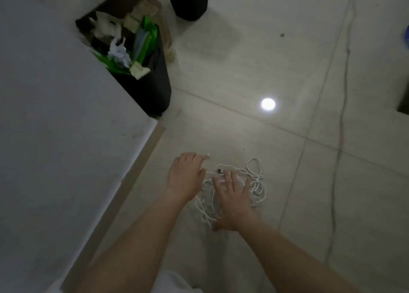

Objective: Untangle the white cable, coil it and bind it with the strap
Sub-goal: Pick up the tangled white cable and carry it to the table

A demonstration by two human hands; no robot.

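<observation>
Bin (pixel 150 89) at 11 o'clock: black, packed with crumpled paper and green plastic, jammed against the edge of a grey slab (pixel 55 115) that fills the whole left side. Second dark container (pixel 190 0) at 12, partly cut off by the frame. Bright round light glare (pixel 268 104) on the tile floor (pixel 309 182) at 1 o'clock of the hands. Thin dark line runs down the floor on the right, 1 to 4 o'clock; can't tell if it's a wire or a crack. Nothing sits between hands and work, bin and slab well apart from it

Cable (pixel 256 182): white, thin, lying on the floor at frame center-low in a loose tangle, loops overlapping, a few open loops sticking out toward 1–2 o'clock. Small dark piece (pixel 219 171) on it near the top of the pile, too blurred to say if plug or strap. One white end (pixel 207 155) pokes out at 11 o'clock of the pile

Left hand (pixel 184 177): at 9 o'clock of the tangle, fingers curled forward, tips at that white end; pinch or just touch, can't tell

Right hand (pixel 232 202): palm down flat on the tangle, fingers spread and straight, strands showing around it
</observation>
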